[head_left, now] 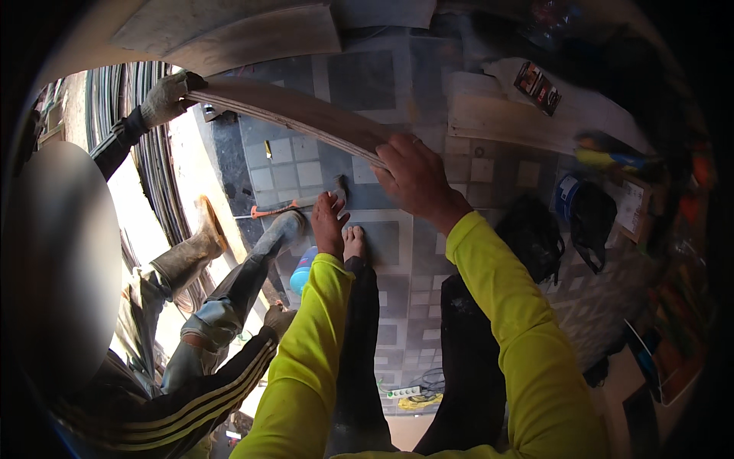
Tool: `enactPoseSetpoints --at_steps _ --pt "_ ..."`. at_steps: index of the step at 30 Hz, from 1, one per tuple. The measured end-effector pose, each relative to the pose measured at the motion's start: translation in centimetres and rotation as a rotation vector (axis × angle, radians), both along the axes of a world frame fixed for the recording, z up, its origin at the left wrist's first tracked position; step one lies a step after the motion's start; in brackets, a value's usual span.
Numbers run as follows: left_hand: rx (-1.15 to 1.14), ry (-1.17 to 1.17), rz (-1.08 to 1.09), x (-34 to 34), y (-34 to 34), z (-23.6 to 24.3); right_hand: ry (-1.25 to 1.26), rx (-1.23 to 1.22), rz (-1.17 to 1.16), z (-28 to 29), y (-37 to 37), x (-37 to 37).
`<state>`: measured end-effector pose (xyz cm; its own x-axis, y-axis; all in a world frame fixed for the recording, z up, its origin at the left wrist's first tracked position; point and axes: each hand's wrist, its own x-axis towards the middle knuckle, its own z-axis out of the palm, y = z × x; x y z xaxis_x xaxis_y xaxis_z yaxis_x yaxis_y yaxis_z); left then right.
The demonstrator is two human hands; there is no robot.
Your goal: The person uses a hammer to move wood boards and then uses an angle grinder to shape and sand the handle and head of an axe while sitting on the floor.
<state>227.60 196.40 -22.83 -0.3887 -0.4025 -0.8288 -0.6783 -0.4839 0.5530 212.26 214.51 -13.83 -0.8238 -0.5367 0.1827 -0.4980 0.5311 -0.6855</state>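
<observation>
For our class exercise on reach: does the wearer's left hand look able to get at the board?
Probably yes: nothing visible stands between the left hand and the board, though depth is hard to judge.

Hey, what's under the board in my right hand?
Tiled floor shows on both sides of the board, with an orange-handled tool lying on the near side. Whatever is directly beneath the board is covered, so I can't tell.

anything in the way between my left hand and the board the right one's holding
Nothing visible: open space separates the left hand from the board gripped by the right hand. The orange-handled tool appears lower, on the floor.
</observation>
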Motion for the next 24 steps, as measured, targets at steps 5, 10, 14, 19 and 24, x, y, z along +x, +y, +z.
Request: enactPoseSetpoints --at_steps 5,10,14,19,24 --pt "0.214 0.117 0.104 0.5 1.8 1.2 -0.157 -0.071 -0.008 8.4 5.3 9.9" --pt "0.568 0.338 0.451 5.6 9.8 3.2 -0.33 -0.014 -0.029 15.2 11.9 17.1" --pt "0.247 0.166 0.539 14.5 13.9 3.9 -0.506 -0.005 -0.179 15.4 20.8 23.4" --pt "-0.442 -0.155 0.178 14.8 16.6 4.8 -0.824 -0.125 -0.707 8.7 25.3 29.5" --pt "-0.792 -0.439 -0.282 2.5 12.3 -0.7 -0.761 -0.044 -0.822 -8.0 21.1 25.7"
